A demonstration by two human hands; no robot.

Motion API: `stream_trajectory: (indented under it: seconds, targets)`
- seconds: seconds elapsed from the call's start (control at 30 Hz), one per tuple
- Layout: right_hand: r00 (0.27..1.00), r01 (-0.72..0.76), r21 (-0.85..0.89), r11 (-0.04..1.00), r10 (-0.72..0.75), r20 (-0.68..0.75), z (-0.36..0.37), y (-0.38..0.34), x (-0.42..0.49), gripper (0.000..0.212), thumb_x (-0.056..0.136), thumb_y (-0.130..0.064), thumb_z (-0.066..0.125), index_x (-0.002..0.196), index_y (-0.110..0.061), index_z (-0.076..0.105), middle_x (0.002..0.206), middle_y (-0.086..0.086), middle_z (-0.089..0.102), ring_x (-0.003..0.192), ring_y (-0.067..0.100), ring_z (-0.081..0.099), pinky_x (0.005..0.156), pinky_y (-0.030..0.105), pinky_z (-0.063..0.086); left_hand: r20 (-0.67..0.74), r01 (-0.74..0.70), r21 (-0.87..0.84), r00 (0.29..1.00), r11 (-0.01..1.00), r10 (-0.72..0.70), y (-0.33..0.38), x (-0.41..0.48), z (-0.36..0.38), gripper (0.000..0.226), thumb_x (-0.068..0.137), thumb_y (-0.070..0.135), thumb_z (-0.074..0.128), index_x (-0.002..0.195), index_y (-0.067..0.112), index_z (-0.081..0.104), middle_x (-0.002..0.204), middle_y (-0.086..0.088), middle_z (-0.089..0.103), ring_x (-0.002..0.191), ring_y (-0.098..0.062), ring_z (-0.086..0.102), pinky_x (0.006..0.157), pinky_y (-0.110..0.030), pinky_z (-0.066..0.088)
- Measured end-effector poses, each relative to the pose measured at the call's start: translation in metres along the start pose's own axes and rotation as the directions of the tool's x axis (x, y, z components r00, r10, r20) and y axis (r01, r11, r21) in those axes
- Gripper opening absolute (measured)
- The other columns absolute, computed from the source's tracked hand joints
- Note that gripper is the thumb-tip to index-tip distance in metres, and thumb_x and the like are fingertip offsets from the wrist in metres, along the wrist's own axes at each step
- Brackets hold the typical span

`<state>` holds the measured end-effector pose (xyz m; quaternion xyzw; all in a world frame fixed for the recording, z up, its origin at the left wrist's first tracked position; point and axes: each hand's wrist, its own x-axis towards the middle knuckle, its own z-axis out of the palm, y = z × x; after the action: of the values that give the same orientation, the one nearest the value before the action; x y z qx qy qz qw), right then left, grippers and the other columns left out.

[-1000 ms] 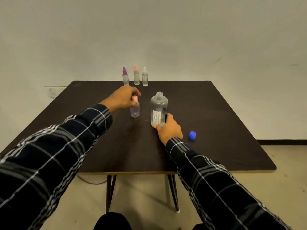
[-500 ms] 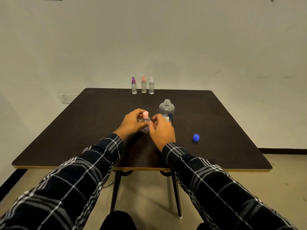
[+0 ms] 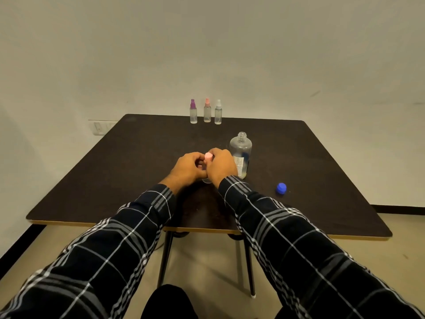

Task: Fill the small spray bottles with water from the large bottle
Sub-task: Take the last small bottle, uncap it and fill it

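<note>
A small spray bottle with a pink cap [image 3: 208, 155] stands mid-table between both my hands. My left hand [image 3: 187, 169] wraps its body and my right hand [image 3: 221, 168] grips it near the cap; most of the bottle is hidden. Just to the right stands the large clear bottle [image 3: 241, 153], upright, uncapped, with a white label. Its blue cap [image 3: 281, 188] lies on the table further right. Three small spray bottles stand in a row at the far edge: purple-topped [image 3: 193, 112], pink-topped [image 3: 207, 111], white-topped [image 3: 218, 112].
The dark square table [image 3: 128, 171] stands against a pale wall, with thin metal legs below the near edge. A wall socket [image 3: 99, 127] shows at the left behind the table. My knees appear at the bottom of the view.
My right hand left the large bottle and joined the left hand on the pink-capped spray bottle. Both hands drew it nearer to me, and the view pulled back.
</note>
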<state>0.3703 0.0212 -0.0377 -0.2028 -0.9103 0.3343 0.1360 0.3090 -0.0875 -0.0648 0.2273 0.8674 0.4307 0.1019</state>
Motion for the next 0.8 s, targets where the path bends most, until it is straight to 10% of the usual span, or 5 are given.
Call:
stream_trajectory:
  seconds: [0.17,0.8]
  targets:
    - [0.995,0.011,-0.014,1.000,-0.009,0.101,-0.007,-0.003,-0.008,0.059,0.090,-0.034,0.068,0.140,-0.016,0.042,0.135,0.010,0.050,0.118,0.031,0.057,0.095,0.042,0.051,-0.011,0.037,-0.002,0.999,0.999,-0.037,0.004,-0.004,0.002,0.042,0.083,0.014,0.079,0.121,0.023,0.064,0.111,0.007,0.067,0.104,-0.012,0.062,0.088,-0.031,0.050]
    - [0.984,0.097,-0.317,0.944,-0.043,0.173,-0.022,-0.023,-0.011,0.036,0.092,-0.026,0.064,0.125,-0.022,0.051,0.126,0.010,0.054,0.108,0.032,0.062,0.087,0.044,0.054,0.002,0.056,-0.043,0.998,0.998,-0.056,0.008,-0.007,0.000,0.040,0.082,0.008,0.079,0.118,0.021,0.064,0.104,0.008,0.066,0.090,-0.001,0.060,0.070,-0.014,0.045]
